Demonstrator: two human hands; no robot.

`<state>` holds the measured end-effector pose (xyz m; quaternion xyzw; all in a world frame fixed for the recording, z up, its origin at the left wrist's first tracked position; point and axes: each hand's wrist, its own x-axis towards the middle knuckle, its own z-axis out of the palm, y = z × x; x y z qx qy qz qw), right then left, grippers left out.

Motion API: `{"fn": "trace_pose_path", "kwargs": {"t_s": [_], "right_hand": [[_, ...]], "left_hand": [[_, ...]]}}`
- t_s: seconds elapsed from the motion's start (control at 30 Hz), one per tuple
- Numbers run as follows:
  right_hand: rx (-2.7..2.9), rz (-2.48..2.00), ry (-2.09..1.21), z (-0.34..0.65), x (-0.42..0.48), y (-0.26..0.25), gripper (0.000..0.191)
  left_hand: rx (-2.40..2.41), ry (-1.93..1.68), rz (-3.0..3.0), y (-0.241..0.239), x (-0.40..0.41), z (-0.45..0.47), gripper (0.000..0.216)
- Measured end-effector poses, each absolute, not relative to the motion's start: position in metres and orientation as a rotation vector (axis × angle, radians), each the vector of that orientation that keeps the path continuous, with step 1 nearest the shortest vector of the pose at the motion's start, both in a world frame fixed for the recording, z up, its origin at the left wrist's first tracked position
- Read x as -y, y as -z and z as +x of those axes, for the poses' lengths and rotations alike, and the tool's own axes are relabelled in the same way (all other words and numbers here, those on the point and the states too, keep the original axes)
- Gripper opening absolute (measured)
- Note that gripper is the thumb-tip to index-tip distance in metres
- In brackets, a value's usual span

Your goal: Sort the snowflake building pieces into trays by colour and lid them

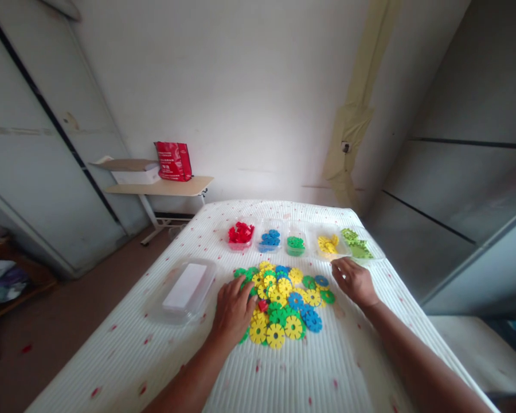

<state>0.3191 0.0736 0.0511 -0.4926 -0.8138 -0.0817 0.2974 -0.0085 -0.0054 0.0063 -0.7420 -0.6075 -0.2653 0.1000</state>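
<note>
A mixed heap of notched plastic discs lies on the table, with yellow discs (276,335), blue discs (312,319) and green discs (278,314). My left hand (233,308) rests at the heap's left edge, fingers spread over some discs. Near its thumb a small red piece (262,306) lies on top of the discs. My right hand (355,282) hovers right of the heap, just in front of a clear tub of yellow pieces (328,245). Its fingers are curled together; whatever is between them is hidden.
Along the far side stand clear tubs of red pieces (241,233), blue discs (270,240), green discs (296,244) and light green pieces (356,244). A clear lidded box (185,289) with a white panel lies at left. Beyond is a side table (176,187) with a red bag (174,162).
</note>
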Motion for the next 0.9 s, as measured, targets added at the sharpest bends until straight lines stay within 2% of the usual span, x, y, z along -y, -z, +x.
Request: {"fn": "trace_pose_path", "kwargs": {"t_s": [0.47,0.9], "right_hand": [[2.372,-1.377,0.171,0.308,-0.068,-0.031,0.034],[2.249,-1.444,-0.132,0.311,-0.074,-0.028,0.028]], "left_hand": [[1.761,0.835,-2.201,0.002,0.001,-0.011,0.029],[1.835,0.779,-2.257,-0.008,0.006,-0.006,0.035]]}}
